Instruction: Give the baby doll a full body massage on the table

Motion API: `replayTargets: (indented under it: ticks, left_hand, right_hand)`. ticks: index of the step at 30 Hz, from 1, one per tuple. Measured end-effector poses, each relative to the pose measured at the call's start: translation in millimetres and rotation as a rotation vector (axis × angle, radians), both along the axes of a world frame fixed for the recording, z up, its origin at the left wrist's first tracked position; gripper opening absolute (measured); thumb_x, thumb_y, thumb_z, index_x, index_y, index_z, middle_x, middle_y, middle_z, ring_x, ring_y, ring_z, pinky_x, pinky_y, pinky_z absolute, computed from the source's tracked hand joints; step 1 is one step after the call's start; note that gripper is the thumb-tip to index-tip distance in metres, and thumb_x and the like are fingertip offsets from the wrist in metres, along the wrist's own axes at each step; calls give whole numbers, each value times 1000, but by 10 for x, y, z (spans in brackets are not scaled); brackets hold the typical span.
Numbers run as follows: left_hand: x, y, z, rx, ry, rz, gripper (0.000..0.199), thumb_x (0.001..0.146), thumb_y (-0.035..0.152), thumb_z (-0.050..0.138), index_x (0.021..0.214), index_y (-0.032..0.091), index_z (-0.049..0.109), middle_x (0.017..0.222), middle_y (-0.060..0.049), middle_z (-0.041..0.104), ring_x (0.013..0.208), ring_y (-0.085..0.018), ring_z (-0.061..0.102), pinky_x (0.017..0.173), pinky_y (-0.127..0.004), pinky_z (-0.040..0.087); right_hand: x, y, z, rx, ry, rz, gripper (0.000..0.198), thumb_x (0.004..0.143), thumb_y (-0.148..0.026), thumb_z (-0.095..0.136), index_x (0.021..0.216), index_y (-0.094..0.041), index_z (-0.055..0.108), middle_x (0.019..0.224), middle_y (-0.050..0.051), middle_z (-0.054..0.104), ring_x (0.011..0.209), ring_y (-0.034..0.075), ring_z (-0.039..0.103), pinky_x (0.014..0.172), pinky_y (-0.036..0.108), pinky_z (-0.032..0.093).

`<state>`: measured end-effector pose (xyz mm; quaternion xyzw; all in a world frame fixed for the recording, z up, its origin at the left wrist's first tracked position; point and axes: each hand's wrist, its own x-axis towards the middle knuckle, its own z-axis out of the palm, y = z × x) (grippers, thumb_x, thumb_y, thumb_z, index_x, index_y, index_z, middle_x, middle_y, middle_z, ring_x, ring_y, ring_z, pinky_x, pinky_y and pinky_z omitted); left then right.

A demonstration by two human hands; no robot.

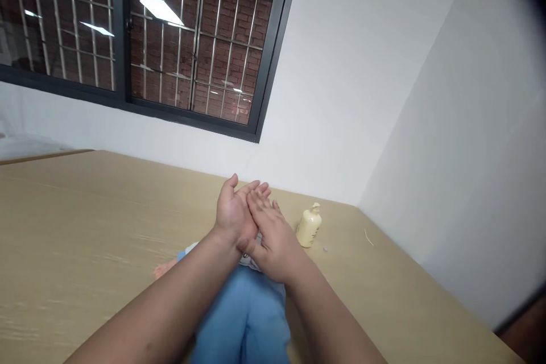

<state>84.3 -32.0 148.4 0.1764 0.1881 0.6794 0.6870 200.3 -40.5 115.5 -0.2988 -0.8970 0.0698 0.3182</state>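
Observation:
My left hand (232, 211) is turned palm up with its thumb and fingers stretched out. Across its palm and fingers lies my right hand (273, 236), palm down and fingers extended, so the two touch. Neither hand visibly grips anything; whether something thin lies between the palms cannot be seen. Under my forearms, a doll in light blue trousers (245, 313) lies on its back on the wooden surface. One small doll hand (164, 268) sticks out at the left, while my hands and arms hide its head and most of its torso.
A pale yellow pump bottle (309, 228) stands right of my hands, with a small grey bit (325, 249) beside it. Farther right lies a thin pale strip (369, 237). White walls (315, 125) and a barred window (191, 40) rise behind the wooden surface (85, 227).

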Motion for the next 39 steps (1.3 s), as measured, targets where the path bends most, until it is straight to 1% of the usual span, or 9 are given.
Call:
replayTargets:
  ticks: [4,7,12,17,20,24,29,34,39]
  left_hand:
    - [-136,72,-80,16,91,105,56,94,55,38,117,10,61,123,-21,65,124,-28,59,108,-39,45]
    - [-252,135,-321,3,203,157,47,96,49,40,110,11,65,120,-19,68,119,-26,63,109,-38,44]
    - [-474,230,-960,-1,544,313,25,87,36,60,96,16,71,114,-14,71,114,-23,65,106,-36,45]
    - [-590,284,-1392,18,881,260,26,72,35,77,93,20,74,91,-9,76,103,-29,68,101,-41,48]
    - [-578,271,-1472,68,989,197,22,72,27,77,94,23,75,72,-5,73,91,-28,71,96,-39,51]
    - [-566,223,-1491,71,1044,226,18,74,21,73,91,26,76,97,-6,76,112,-27,66,105,-36,47]
    - [-567,187,-1489,62,1005,175,20,73,18,75,92,26,77,108,-6,75,123,-28,60,115,-37,36]
    - [-567,206,-1509,157,1202,197,20,80,25,71,99,28,77,108,-4,75,119,-28,61,118,-41,31]
    - [-588,141,-1466,185,1243,241,22,79,22,71,100,28,77,114,-5,73,123,-29,58,119,-42,29]
  right_hand:
    - [81,-54,95,-68,15,24,60,94,-53,53,146,-22,48,150,8,48,141,28,43,119,50,31]
    - [197,-45,143,-101,124,36,38,99,-41,48,130,-26,64,131,5,66,124,23,61,107,42,47]
    - [428,33,-97,-134,140,-86,37,94,-40,55,125,-24,68,126,7,69,118,27,64,103,44,50]
    - [423,-241,-492,-184,1,210,34,93,-35,54,123,-25,68,122,5,71,118,22,64,106,39,47]
    - [325,-401,-592,-214,-71,344,36,94,-36,52,127,-27,65,123,3,71,125,19,60,115,39,37]
    - [237,-361,-652,-204,-147,360,41,95,-37,53,133,-26,61,132,5,66,130,20,56,120,42,29]
    - [280,-46,-800,-166,-164,189,46,96,-43,51,139,-28,56,144,5,57,142,25,41,121,52,21]
    - [437,271,-962,-219,-92,15,56,96,-52,48,146,-26,47,154,6,44,148,25,31,121,51,23]
    - [612,380,-1061,-309,40,-228,52,100,-53,38,141,-25,54,143,7,57,132,24,52,110,41,40]
